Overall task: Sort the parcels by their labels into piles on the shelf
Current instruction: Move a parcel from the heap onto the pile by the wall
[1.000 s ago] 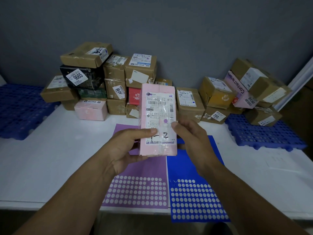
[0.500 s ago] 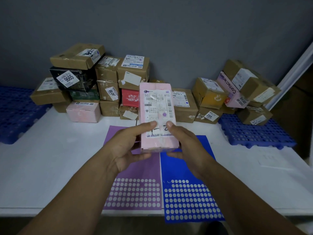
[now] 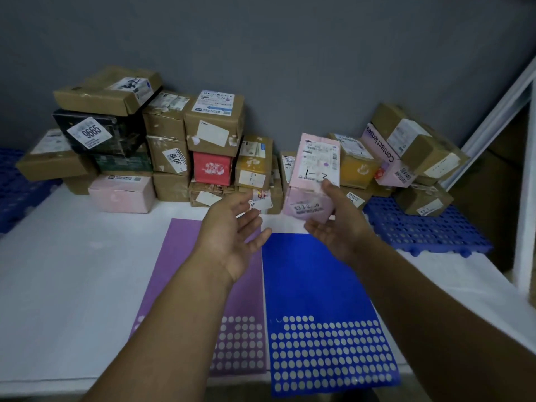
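Grip of right hand (image 3: 340,225) pinches pink parcel (image 3: 315,161); left hand (image 3: 232,231) spread palm-up.

Two sheets lie side by side at the front middle of the shelf (image 3: 72,271), the left sheet (image 3: 179,271) touching the right sheet (image 3: 307,280) along their long edges. Behind them, against the wall (image 3: 290,68), parcels are stacked: the left pile (image 3: 168,146) directly on the shelf, the right pile (image 3: 406,152) partly on the right grid (image 3: 429,236). The left grid (image 3: 14,198) lies at the far left. Between the piles, above the shelf, the right hand (image 3: 342,227) holds a parcel (image 3: 316,166). The left hand (image 3: 232,236) hovers left of it, apart.
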